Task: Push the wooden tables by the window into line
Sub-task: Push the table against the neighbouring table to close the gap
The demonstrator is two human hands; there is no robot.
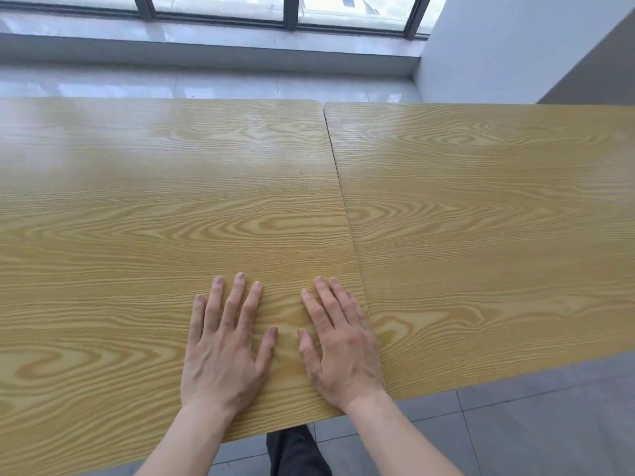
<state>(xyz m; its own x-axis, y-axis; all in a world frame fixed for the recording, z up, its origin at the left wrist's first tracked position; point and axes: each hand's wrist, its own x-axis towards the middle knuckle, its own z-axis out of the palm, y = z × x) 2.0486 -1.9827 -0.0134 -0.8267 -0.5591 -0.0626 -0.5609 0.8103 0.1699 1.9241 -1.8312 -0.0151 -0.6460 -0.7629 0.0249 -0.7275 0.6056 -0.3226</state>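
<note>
Two hands, left hand (220, 348) and right hand (340, 345), press flat, fingers spread, on the left desk (137, 207). Its near edge overhangs the right desk (481, 218); the next push likely goes windowward.

glossy wood-grain tables (137, 201), shiny tiled floor (532, 424)

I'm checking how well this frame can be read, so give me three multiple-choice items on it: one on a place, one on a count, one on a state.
1. Where do both hands rest?
A. on the left table
B. on the right table
C. on the window sill

2. How many wooden tables show?
A. one
B. two
C. four

3. How are the hands?
A. fists
B. gripping an edge
C. flat, fingers spread

Key: 1 A, the left hand and right hand lie on the left table, beside its seam with the right table. 2 B, one seam parts two tops. 3 C, palms down, holding nothing.
</note>
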